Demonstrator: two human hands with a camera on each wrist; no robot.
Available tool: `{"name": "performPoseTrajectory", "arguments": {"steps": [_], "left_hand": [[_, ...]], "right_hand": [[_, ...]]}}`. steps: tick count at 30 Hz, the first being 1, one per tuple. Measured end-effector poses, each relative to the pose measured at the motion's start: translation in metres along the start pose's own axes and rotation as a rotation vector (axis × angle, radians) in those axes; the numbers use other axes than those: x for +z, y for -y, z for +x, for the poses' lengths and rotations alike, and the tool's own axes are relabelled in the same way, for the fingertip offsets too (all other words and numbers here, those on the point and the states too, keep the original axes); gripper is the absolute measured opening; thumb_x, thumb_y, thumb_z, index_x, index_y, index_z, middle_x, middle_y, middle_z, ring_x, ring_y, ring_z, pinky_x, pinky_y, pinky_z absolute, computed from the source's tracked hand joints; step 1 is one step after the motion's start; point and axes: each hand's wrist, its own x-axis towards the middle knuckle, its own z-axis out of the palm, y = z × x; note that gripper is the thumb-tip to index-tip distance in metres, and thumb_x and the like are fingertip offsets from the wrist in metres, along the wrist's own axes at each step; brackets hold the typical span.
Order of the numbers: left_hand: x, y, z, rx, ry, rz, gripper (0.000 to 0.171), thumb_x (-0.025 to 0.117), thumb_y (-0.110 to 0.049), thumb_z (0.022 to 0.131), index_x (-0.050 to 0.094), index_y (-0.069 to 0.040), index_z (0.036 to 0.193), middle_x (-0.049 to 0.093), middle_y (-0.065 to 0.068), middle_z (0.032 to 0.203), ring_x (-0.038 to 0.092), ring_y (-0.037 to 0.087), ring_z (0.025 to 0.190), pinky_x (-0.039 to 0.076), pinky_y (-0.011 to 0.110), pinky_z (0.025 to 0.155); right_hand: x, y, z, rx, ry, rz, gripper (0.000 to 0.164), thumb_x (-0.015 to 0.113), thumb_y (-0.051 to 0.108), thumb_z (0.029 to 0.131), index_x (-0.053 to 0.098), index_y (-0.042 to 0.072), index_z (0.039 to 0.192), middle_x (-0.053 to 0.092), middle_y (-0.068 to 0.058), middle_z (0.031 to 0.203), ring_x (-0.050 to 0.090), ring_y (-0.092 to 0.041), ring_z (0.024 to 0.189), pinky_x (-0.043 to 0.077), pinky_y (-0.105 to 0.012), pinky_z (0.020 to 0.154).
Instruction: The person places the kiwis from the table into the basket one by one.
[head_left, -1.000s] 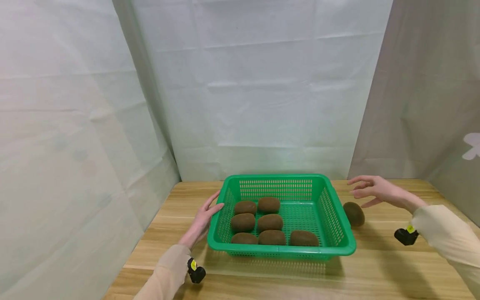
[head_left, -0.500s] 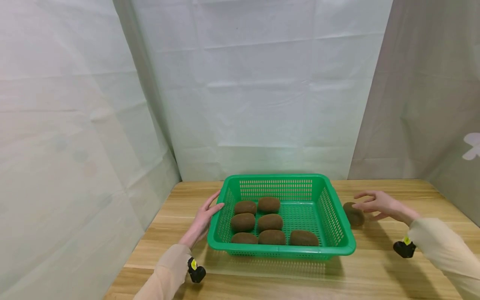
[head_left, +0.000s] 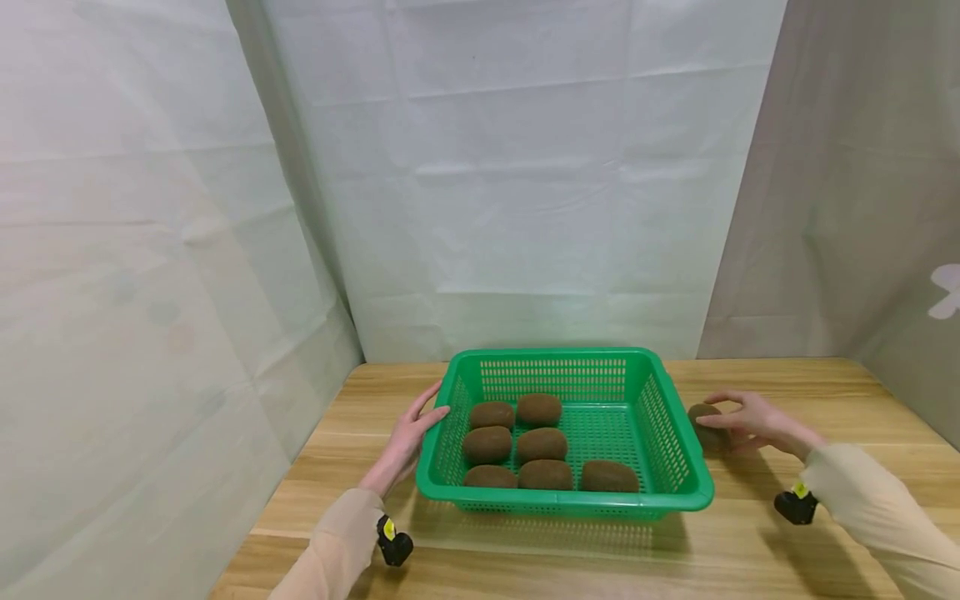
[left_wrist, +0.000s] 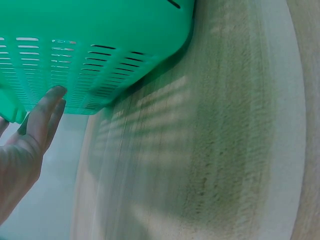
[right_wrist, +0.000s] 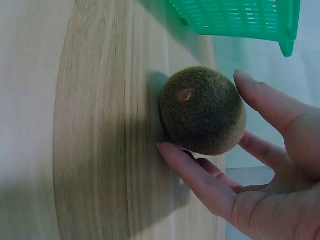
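Note:
A green plastic basket (head_left: pixel 558 498) with slotted walls holds several brown kiwis (head_left: pixel 542 444). My left hand (head_left: pixel 405 435) holds its left rim, the thumb over the rim and the fingers along the outer wall, as the left wrist view also shows. Outside the basket's right wall, one kiwi (right_wrist: pixel 202 112) rests on the table. My right hand (head_left: pixel 761 421) is around this kiwi, thumb on one side and fingers on the other. Part of it is hidden by the hand in the head view.
The light wooden table (head_left: pixel 465 567) carries the basket near its back edge. Pale cloth curtains (head_left: pixel 525 208) stand behind and on both sides. Inside the basket, bare floor (head_left: pixel 600 429) shows at the right and back.
My right hand has come down and to the left, from above and beside the lone kiwi to around it. The left hand, the basket and the kiwis inside have stayed put.

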Motion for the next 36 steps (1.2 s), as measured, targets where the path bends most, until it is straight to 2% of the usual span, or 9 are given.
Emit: {"name": "performPoseTrajectory", "arguments": {"steps": [8,15,17,21,23,30,33,36], "left_hand": [[0.001,0.0,0.0,-0.003,0.003,-0.025,0.055,0.054,-0.015,0.093,0.03,-0.019,0.142,0.051,0.025,0.117,0.059,0.033,0.091,0.05,0.041,0.072],[0.007,-0.009,-0.006,-0.013,0.041,-0.03,0.056,0.05,-0.011,0.094,0.025,-0.016,0.144,0.047,0.031,0.12,0.058,0.035,0.092,0.049,0.042,0.074],[0.008,-0.01,-0.007,-0.016,0.04,-0.031,0.056,0.051,-0.011,0.094,0.026,-0.016,0.144,0.046,0.031,0.12,0.059,0.034,0.091,0.049,0.042,0.074],[0.004,-0.003,-0.003,-0.002,0.02,-0.033,0.055,0.053,-0.014,0.093,0.03,-0.018,0.142,0.05,0.027,0.117,0.06,0.031,0.088,0.05,0.04,0.071],[0.001,0.002,0.0,0.007,0.009,-0.031,0.054,0.054,-0.015,0.092,0.032,-0.019,0.141,0.052,0.026,0.115,0.06,0.03,0.087,0.051,0.04,0.07],[0.002,0.002,0.0,0.009,0.003,-0.03,0.054,0.054,-0.014,0.092,0.032,-0.019,0.141,0.051,0.026,0.116,0.06,0.032,0.088,0.05,0.042,0.071],[0.001,0.002,0.0,0.008,-0.002,-0.03,0.054,0.054,-0.014,0.092,0.032,-0.019,0.141,0.052,0.026,0.116,0.059,0.033,0.089,0.05,0.042,0.072],[0.0,0.002,0.0,0.009,0.002,-0.026,0.054,0.054,-0.015,0.092,0.032,-0.02,0.141,0.051,0.026,0.117,0.058,0.034,0.092,0.049,0.044,0.073]], "right_hand": [[0.001,0.001,0.002,0.0,0.002,0.0,0.066,0.067,0.017,0.083,0.031,-0.014,0.128,0.034,-0.033,0.113,0.05,-0.024,0.072,0.052,-0.043,0.063],[-0.008,0.002,0.001,-0.059,0.057,0.012,0.06,0.068,0.011,0.081,0.036,-0.013,0.127,0.035,-0.043,0.12,0.053,-0.028,0.082,0.051,-0.046,0.064],[-0.013,0.005,0.001,-0.089,0.082,0.002,0.06,0.068,0.01,0.081,0.037,-0.012,0.127,0.032,-0.044,0.122,0.052,-0.036,0.091,0.05,-0.047,0.067],[-0.024,0.016,0.001,-0.125,0.144,-0.01,0.06,0.066,0.009,0.082,0.036,-0.011,0.129,0.025,-0.045,0.126,0.042,-0.047,0.108,0.049,-0.047,0.072],[-0.028,0.02,0.001,-0.145,0.182,-0.012,0.059,0.065,0.008,0.083,0.035,-0.012,0.13,0.026,-0.044,0.125,0.044,-0.046,0.107,0.049,-0.047,0.072],[-0.041,0.03,0.002,-0.214,0.341,-0.023,0.054,0.059,0.003,0.087,0.033,-0.01,0.132,0.04,-0.03,0.124,0.055,-0.033,0.096,0.049,-0.045,0.074],[-0.045,0.037,0.003,-0.23,0.366,-0.055,0.054,0.06,0.004,0.086,0.035,-0.008,0.133,0.037,-0.031,0.127,0.053,-0.034,0.099,0.049,-0.043,0.075],[-0.047,0.045,0.002,-0.232,0.366,-0.092,0.054,0.061,0.006,0.086,0.037,-0.006,0.133,0.033,-0.032,0.13,0.043,-0.041,0.11,0.049,-0.041,0.075]]}}
